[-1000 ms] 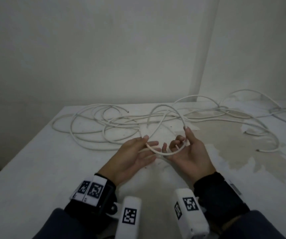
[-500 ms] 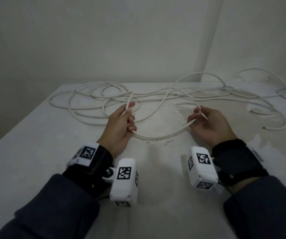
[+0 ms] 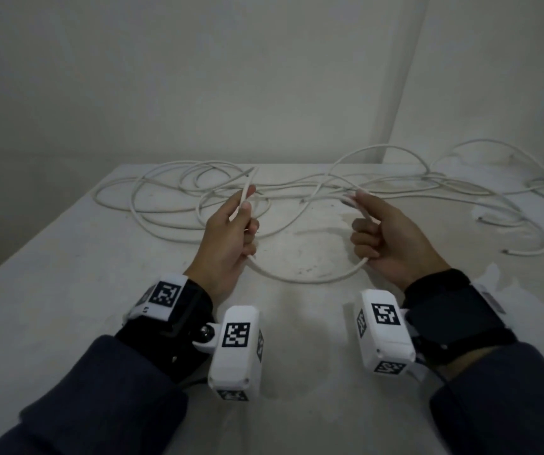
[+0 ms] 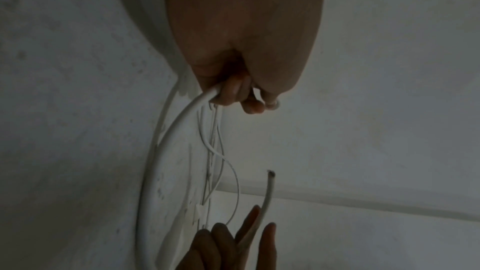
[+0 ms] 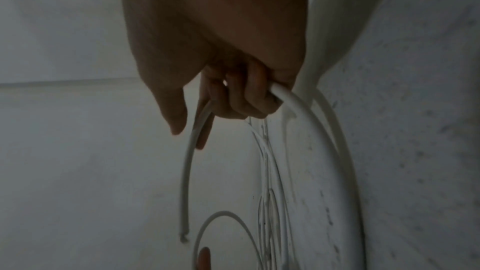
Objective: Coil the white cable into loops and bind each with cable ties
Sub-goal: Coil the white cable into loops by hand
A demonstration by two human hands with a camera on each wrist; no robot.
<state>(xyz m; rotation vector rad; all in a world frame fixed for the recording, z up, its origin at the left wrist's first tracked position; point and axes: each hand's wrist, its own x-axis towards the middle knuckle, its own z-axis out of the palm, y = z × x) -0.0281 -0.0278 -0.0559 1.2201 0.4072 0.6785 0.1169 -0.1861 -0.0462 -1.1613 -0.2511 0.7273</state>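
Note:
A long white cable [image 3: 300, 280] sags in a shallow arc between my two hands, just above the table. My left hand [image 3: 242, 224] grips it in curled fingers, and the cable runs up past the thumb toward the tangle [image 3: 172, 205] behind. My right hand [image 3: 367, 231] grips the other side, with the index finger stretched along the cable. A short free end sticks out past that finger. In the left wrist view my left hand [image 4: 233, 95] holds the cable [image 4: 155, 161] and the cut end [image 4: 270, 174] shows. The right wrist view shows my right hand [image 5: 241, 100] curled round the cable [image 5: 335, 134].
The white table [image 3: 67, 290] has its left edge close to my left arm, and a wall rises behind it. More loose cable sprawls across the back right [image 3: 461, 188], with a free end [image 3: 507, 251] lying near a pale stain [image 3: 490, 270].
My hands have drawn apart from a small loop held between them, so the cable now hangs in a wide arc. Since the last frame the right index finger has straightened along the cable.

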